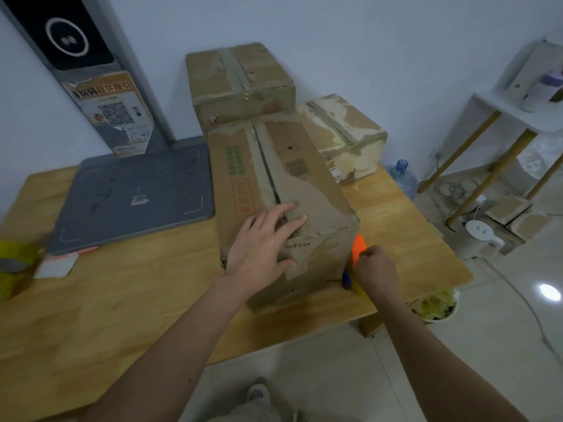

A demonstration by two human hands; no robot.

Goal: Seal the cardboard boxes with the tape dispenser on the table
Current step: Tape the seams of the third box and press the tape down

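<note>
A person leans over a wooden counter [128, 300] with both bare arms stretched out toward the middle of the frame. The left hand [262, 245] lies flat with straight, spread fingers on the near top edge of a long cardboard box [274, 184], pressing over the seam where the flaps meet. The right hand [376, 269] sits at the box's lower right corner, its fingers curled tight around a tape dispenser [355, 254] that shows orange at the top and blue lower down, held right against the box's side wall; most of the dispenser is hidden behind the hand and the box. Behind the long box, toward the upper middle of the frame, a second box [240, 83] stands against the wall with a strip of tape along its top seam. A third box [347, 132], its surface torn and patchy, sits just right of the long one. A grey flat platform [134, 193] with an upright post lies at the left of the counter. A yellowish roll of tape [15, 269] shows at the far left edge. On the floor at the right stand a water jug [405, 175] and a white side table [511, 117].
</note>
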